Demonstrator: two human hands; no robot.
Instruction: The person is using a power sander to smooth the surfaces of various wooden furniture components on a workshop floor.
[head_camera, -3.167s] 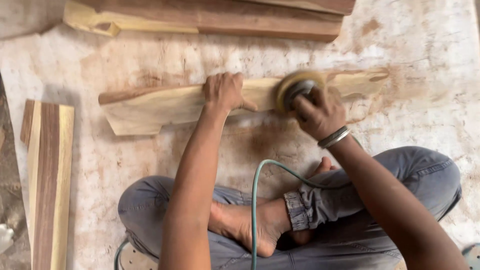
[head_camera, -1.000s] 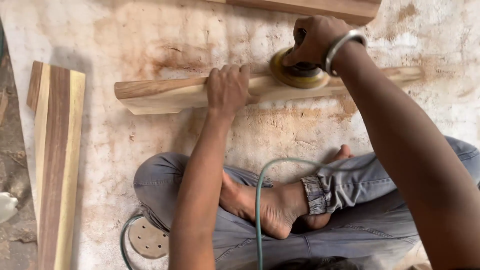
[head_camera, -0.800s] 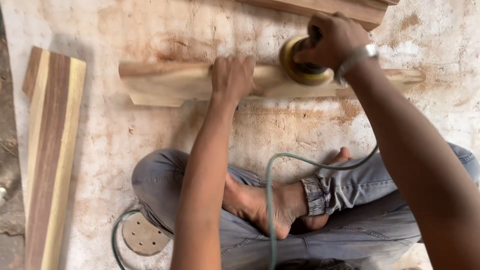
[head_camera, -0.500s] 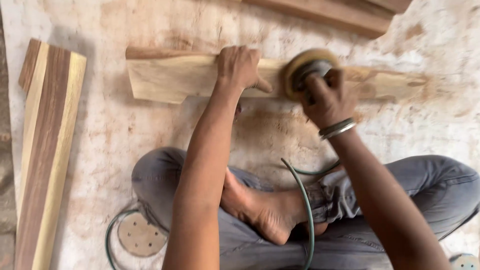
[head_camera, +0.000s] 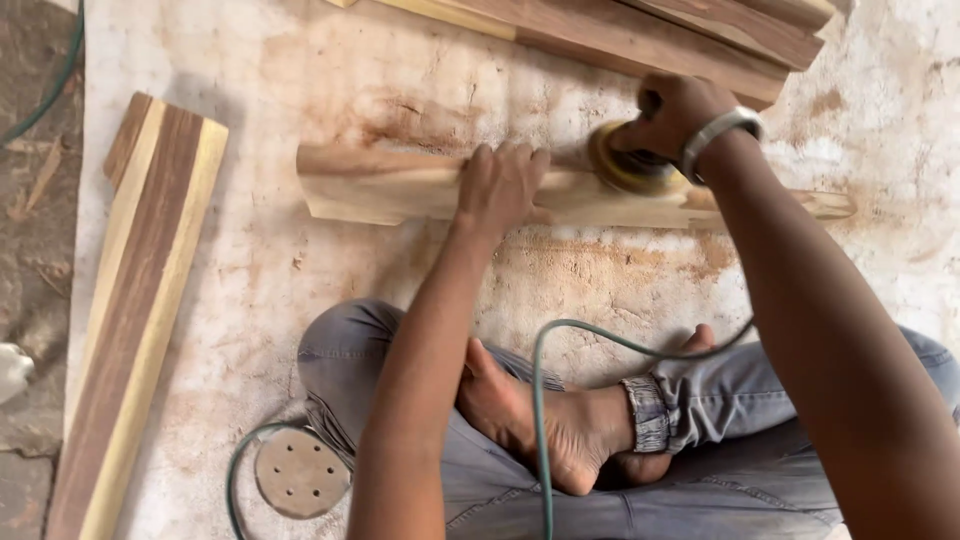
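While the left hand (head_camera: 503, 185) presses flat on a pale wooden piece (head_camera: 385, 187), the right hand (head_camera: 675, 108) grips a disc sander (head_camera: 628, 165).
Left fingers lie spread and open across the wood; right fingers are closed around the sander, its pad touching the wood just below them. A green hose (head_camera: 540, 400) trails over crossed legs; a striped plank (head_camera: 140, 300) lies well left.

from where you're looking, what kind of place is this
Probably a woodworking shop floor. The right hand runs a disc sander along a pale wooden piece steadied by the left hand; striped planks lie beside it, and sawdust stains the ground sheet.
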